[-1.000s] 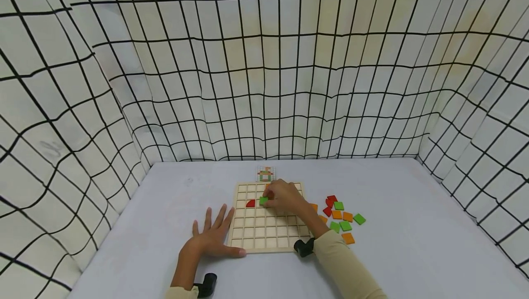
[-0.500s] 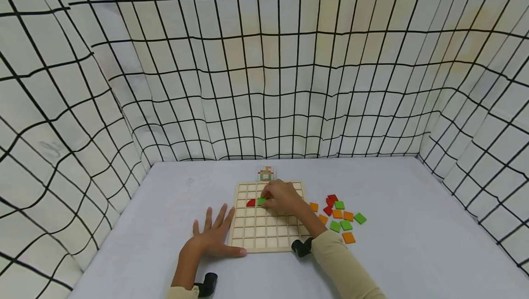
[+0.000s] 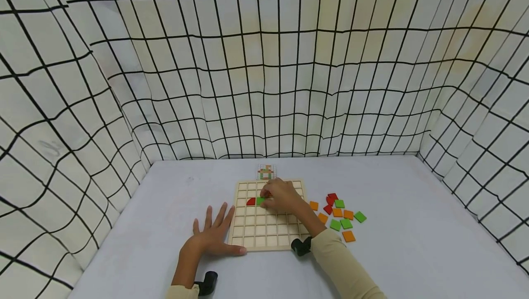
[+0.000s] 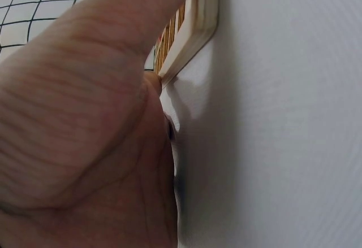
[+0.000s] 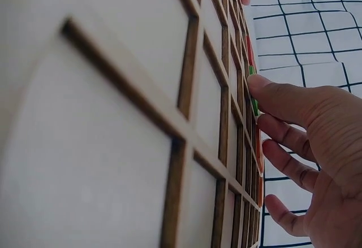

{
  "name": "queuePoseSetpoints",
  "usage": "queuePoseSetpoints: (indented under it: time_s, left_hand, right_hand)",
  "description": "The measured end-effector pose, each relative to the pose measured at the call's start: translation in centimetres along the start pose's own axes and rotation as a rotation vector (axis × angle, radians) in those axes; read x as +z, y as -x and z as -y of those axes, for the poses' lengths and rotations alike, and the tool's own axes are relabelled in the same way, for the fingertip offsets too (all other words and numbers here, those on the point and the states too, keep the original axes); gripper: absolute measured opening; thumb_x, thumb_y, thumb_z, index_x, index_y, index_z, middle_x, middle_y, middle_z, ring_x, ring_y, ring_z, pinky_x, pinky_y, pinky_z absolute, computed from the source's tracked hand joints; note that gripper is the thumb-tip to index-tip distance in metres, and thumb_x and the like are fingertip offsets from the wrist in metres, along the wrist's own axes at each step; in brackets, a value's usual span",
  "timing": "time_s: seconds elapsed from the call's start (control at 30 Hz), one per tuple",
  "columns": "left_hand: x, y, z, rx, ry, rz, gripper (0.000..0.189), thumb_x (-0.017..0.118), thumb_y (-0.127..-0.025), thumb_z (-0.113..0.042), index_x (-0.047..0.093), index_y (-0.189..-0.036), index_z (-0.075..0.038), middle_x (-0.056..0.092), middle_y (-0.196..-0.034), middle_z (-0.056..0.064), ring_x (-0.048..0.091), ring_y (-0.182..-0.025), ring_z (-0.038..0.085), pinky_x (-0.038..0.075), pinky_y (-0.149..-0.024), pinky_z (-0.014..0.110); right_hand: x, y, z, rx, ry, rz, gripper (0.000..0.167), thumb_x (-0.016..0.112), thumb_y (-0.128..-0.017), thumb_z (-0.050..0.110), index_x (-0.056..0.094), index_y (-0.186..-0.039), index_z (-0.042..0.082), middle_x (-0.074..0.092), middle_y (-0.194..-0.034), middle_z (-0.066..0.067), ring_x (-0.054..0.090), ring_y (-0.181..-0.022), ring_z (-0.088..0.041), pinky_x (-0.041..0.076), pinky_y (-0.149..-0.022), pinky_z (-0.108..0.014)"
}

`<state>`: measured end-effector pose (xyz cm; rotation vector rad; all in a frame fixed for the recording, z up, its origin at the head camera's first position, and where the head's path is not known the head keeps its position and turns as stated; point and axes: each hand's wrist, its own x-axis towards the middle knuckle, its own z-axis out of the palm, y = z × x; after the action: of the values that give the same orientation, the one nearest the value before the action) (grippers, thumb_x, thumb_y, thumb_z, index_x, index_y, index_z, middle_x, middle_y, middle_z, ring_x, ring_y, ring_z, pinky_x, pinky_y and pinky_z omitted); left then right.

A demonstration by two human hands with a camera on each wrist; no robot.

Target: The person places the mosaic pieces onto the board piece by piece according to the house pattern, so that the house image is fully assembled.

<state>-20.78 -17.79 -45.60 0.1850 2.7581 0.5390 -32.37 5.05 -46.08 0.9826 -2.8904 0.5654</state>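
A wooden grid board [image 3: 264,246] lies on the white table. One red tile [image 3: 251,202] with a curved edge sits in a cell of its upper left part. Directly right of it is a green square tile [image 3: 260,201], which my right hand [image 3: 282,196] pinches between thumb and forefinger at its cell. The right wrist view shows the thumb on the green tile [image 5: 253,90]; the other fingers are bent loosely above the board. My left hand [image 3: 212,238] rests spread at the board's left side, thumb along the front left corner. Cells under my right hand are hidden.
Right of the board lie loose green tiles [image 3: 346,223], orange tiles [image 3: 349,236] and red tiles [image 3: 332,196]. A small pattern card [image 3: 266,172] lies behind the board. White walls with a black grid net [image 3: 279,92] enclose the table.
My right hand has shifted the green tile slightly left, closer against the red tile. My left hand stays in place.
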Motion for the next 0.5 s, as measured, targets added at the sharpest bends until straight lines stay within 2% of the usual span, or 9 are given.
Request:
queuePoseSetpoints:
  time_s: [0.17, 0.5]
  left_hand:
    - [0.02, -0.19, 0.07, -0.002, -0.001, -0.001, 0.125, 0.074, -0.065, -0.072, 0.011, -0.158, -0.016, -0.003, -0.166, 0.013, -0.015, -0.147, 0.049, -0.007, -0.106, 0.077]
    - [0.06, -0.11, 0.13, 0.012, 0.007, -0.015, 0.125, 0.076, -0.065, -0.071, 0.014, -0.158, -0.015, -0.001, -0.166, 0.014, -0.014, -0.147, 0.050, -0.006, -0.106, 0.078]
  right_hand:
    - [-0.09, 0.00, -0.03, 0.001, -0.017, -0.001, 0.024, 0.075, -0.085, 0.039, 0.075, -0.101, 0.022, 0.067, -0.104, 0.008, 0.057, -0.113, -0.021, 0.042, -0.094, -0.056]
    - [-0.13, 0.02, 0.20, 0.010, 0.005, 0.014, 0.023, 0.074, -0.085, 0.039, 0.075, -0.101, 0.022, 0.067, -0.103, 0.009, 0.057, -0.110, -0.019, 0.044, -0.091, -0.054]
